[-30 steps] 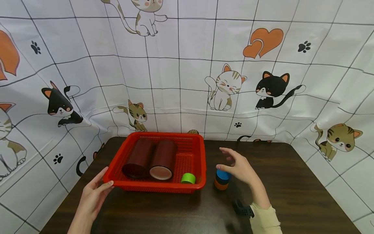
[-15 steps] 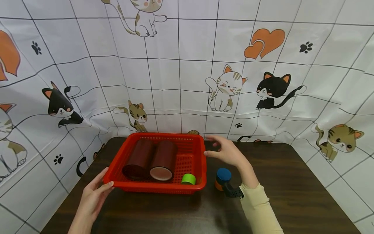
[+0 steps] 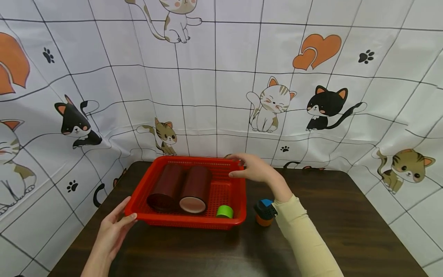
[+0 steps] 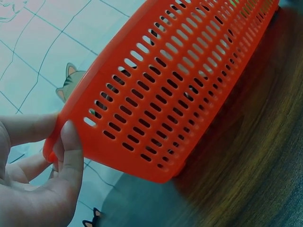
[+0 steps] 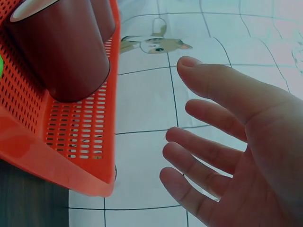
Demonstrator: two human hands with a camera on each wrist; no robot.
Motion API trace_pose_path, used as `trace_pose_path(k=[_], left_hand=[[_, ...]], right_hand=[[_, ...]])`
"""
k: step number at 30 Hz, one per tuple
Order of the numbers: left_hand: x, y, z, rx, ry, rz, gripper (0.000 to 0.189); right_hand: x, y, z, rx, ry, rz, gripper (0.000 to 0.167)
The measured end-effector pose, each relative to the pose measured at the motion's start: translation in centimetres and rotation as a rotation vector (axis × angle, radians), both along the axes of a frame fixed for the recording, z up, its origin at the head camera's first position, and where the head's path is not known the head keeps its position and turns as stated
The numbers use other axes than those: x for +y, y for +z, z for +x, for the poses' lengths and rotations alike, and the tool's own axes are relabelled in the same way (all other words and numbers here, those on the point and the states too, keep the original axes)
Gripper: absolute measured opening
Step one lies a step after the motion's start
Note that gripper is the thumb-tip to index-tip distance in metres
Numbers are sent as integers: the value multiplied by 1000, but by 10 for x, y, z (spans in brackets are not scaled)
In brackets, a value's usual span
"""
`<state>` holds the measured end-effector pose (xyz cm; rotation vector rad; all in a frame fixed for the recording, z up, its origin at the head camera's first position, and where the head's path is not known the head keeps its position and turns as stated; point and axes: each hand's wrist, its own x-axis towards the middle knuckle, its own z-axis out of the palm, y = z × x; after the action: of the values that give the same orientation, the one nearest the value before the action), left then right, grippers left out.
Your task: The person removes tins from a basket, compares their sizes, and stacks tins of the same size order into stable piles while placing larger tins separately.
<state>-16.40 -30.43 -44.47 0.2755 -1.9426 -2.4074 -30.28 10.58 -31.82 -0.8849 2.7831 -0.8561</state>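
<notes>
My left hand (image 3: 112, 231) grips the front left corner of a red plastic basket (image 3: 183, 221), thumb and fingers on either side of the rim (image 4: 78, 101). Two dark brown cylinders (image 3: 195, 184) lie side by side in the basket, the right one showing a pale end. A small bright green round piece (image 3: 225, 211) is in its front right corner. My right hand (image 3: 256, 169) is over the basket's back right corner, fingers spread and holding nothing; the right wrist view shows the fingers (image 5: 203, 151) apart from the basket.
A small round container with a blue top and orange base (image 3: 264, 221) stands right of the basket, partly hidden by the black wrist strap (image 3: 268, 211). Dark wooden table (image 3: 328, 223) lies beneath; a white cat-print sheet (image 3: 228, 88) hangs behind and at both sides.
My right hand has moved left and back, from over the blue-topped container to the basket's back right corner. The left hand keeps its grip on the basket.
</notes>
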Motion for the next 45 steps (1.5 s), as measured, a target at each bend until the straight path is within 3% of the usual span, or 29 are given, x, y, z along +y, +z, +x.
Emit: trace_pose_path(k=[8,18,26,45], left_hand=[[-4,-3,0,44,-24,-28,75],[-5,-3,1,67,-20,-1,75],[-6,-3,2,52,-22,-10,75],[-5,-2,1,45,-18,-32,76]], right_hand=[[-13,8,-11,-7,117,121,51],[-28,11,-19,-35,197,249,51],[-38,-2,-28,-63,286,418,48],[-67,-17,-21,-128,426,638,55]])
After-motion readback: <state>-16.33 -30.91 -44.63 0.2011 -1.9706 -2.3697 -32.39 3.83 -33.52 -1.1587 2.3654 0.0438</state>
